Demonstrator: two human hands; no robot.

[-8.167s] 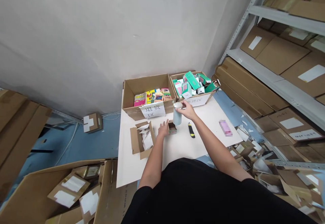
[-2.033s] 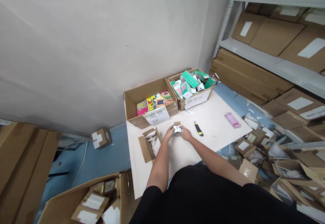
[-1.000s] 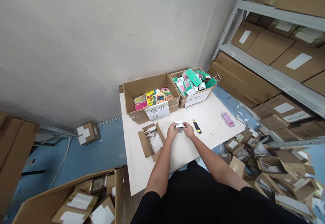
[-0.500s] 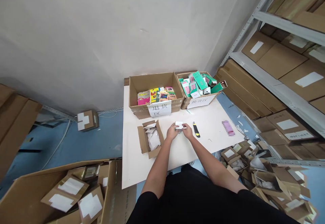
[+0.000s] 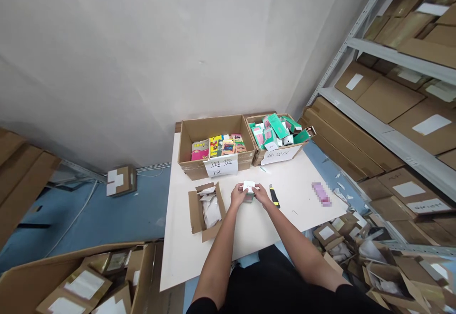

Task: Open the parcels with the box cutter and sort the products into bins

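Note:
Between my two hands is a small white-and-green box (image 5: 248, 186) with a white slip of paper on its upper face. My left hand (image 5: 237, 195) grips its left side and my right hand (image 5: 261, 194) its right side, thumbs on top. The fingers beneath are hidden. To the right of my right hand lies a black-and-yellow utility knife (image 5: 274, 196). Left of my left hand stands an open cardboard box (image 5: 194, 212) with white packing inside. All of this is on the white table (image 5: 245, 238).
At the table's back stand a carton (image 5: 194, 167) of colourful boxes and a carton (image 5: 281, 158) of green boxes, both labelled. A pixelated pink item (image 5: 321, 194) lies at right. Shelves (image 5: 377, 114) rise on the right; opened boxes (image 5: 356, 247) litter the floor. A large carton (image 5: 147, 261) sits lower left.
The camera view has tilted up, so the scene sits lower. The box in my hands has been tipped, and more of its white upper face and green side shows.

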